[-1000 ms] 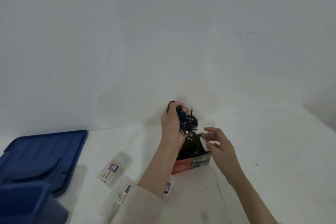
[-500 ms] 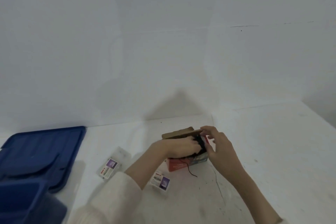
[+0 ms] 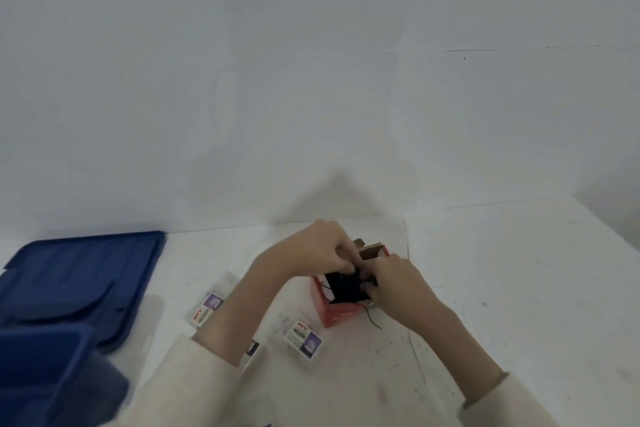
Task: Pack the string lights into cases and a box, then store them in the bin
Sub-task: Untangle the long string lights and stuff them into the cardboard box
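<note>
Pressing the lights (image 3: 346, 288) down into the box (image 3: 334, 315) with both hands.

We have the dark bundle of string lights sitting in the open top of the small red box on the tabletop (image 3: 502, 288), our left hand (image 3: 320, 250) curled over its far side with fingers pinched onto the wire, our right hand (image 3: 394, 279) curled against its near-right edge, fingers closed on the bundle. We judge the lights light, soft and springy: the coil will want to puff back out, and one loose strand (image 3: 372, 317) already trails over the box wall. Best to hold the mass, not single wires, tucking strays in gently since bulbs may be fragile. The thin card box could tip, so we steady its wall. Three clear cases (image 3: 304, 340) lie near; the blue bin (image 3: 41, 367) and lid (image 3: 86, 274) wait at left.
</note>
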Tool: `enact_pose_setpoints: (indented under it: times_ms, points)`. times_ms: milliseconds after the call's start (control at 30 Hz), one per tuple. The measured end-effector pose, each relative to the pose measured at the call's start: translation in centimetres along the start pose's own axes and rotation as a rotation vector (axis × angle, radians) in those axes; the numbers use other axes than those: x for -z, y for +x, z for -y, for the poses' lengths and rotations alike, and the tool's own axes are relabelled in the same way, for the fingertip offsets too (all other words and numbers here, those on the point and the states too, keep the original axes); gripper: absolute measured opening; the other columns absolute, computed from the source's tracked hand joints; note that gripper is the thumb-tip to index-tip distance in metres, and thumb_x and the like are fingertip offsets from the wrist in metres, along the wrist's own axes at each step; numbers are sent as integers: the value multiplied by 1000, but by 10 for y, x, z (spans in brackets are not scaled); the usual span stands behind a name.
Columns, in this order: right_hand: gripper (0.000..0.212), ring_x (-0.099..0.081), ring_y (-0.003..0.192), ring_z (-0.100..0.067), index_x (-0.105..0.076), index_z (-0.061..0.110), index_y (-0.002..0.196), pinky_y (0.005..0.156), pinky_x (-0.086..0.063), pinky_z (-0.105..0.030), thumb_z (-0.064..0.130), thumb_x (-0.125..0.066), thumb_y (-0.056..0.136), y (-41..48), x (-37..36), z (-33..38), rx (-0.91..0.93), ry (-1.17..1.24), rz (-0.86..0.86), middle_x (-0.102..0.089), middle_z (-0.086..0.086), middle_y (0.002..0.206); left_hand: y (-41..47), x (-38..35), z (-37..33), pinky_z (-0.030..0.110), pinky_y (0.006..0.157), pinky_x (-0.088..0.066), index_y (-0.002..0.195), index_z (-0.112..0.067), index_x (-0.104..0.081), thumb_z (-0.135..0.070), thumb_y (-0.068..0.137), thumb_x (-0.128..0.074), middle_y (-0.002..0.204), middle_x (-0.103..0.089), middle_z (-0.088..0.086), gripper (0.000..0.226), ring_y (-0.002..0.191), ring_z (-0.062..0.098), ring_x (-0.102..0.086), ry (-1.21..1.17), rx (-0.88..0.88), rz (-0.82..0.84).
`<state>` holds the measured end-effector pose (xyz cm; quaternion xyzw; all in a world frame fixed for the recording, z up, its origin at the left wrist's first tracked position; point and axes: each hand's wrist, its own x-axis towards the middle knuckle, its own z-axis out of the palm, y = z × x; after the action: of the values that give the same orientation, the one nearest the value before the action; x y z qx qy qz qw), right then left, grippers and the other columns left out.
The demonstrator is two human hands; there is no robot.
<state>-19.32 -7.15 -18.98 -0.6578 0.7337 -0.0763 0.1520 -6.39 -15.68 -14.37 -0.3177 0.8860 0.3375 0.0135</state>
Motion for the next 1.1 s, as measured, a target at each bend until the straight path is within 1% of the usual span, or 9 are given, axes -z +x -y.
enact_pose_setpoints:
  times_ms: [100, 233, 400, 533, 600, 733, 833, 933, 1100]
  points:
    - [21, -61, 88, -23, -69, 10, 100, 69, -43, -24, 8, -53, 87, 13, -1, 8, -9, -44, 47, -68, -8, 102, -19, 6, 6, 22, 87, -42, 113, -18, -66, -28, 89, -59, 120, -61, -3, 27, 107, 11, -56, 61, 90, -190]
    - [18, -50, 73, -17, -69, 6, 98, 63, -40, -23, 7, -57, 85, 19, -7, 17, -17, -56, 57, -67, -9, 101, -40, -1, 10, 28, 77, -45, 110, -15, -66, -43, 84, -63, 108, -62, 3, 38, 91, 15, -58, 111, 197, -118]
    - [16, -44, 58, -12, -70, 5, 87, 55, -36, -17, 4, -54, 84, 18, -12, 16, -42, 19, 61, -50, 0, 71, -42, -41, -6, 37, 85, -47, 102, -3, -66, -26, 77, -72, 111, -57, 14, 34, 100, 25, -54, 163, 9, 52]
    - [18, -44, 57, -11, -70, 5, 87, 52, -34, -13, 3, -53, 86, 16, -3, 8, 42, 55, 167, -54, -2, 68, -20, -50, -3, 37, 84, -46, 102, -1, -69, -7, 88, -52, 105, -65, 15, 23, 97, 28, -59, 247, 14, -14]
    - [24, -49, 61, -10, -71, 10, 97, 53, -37, -11, 2, -51, 87, 11, 8, 3, 92, 129, 232, -64, -6, 83, -14, -44, 0, 37, 82, -47, 98, -3, -71, -9, 90, -53, 98, -69, 14, 21, 91, 28, -60, 215, 14, -26]
    - [41, -62, 90, -14, -66, 16, 115, 74, -42, -9, -3, -43, 86, -2, 25, 0, 96, 319, -25, -69, -3, 102, 2, -45, 4, 39, 78, -53, 97, -4, -69, -2, 86, -49, 102, -65, 16, 22, 87, 32, -62, 202, 132, -5]
    - [30, -58, 79, -12, -60, 15, 109, 68, -44, -12, 0, -45, 88, -10, 20, 4, 85, 344, -177, -64, -1, 89, 10, -47, -3, 27, 58, -44, 90, -2, -61, 1, 87, -43, 91, -62, 20, 19, 72, 28, -54, 218, 206, 67]
    - [20, -51, 66, -12, -46, 14, 104, 56, -41, -19, 5, -49, 86, -10, 6, 7, 51, 329, 4, -57, -2, 80, 10, -40, -7, 27, 59, -40, 90, 0, -61, -2, 88, -44, 87, -63, 20, 17, 73, 23, -49, 237, 205, 93]
    - [17, -55, 76, -18, -65, 6, 101, 61, -43, -16, 9, -55, 87, 10, -8, 13, 24, 163, 182, -67, -10, 98, -5, -6, 0, 21, 69, -49, 107, -12, -71, 1, 84, -56, 94, -71, 8, 31, 70, 11, -57, 62, 164, 183]
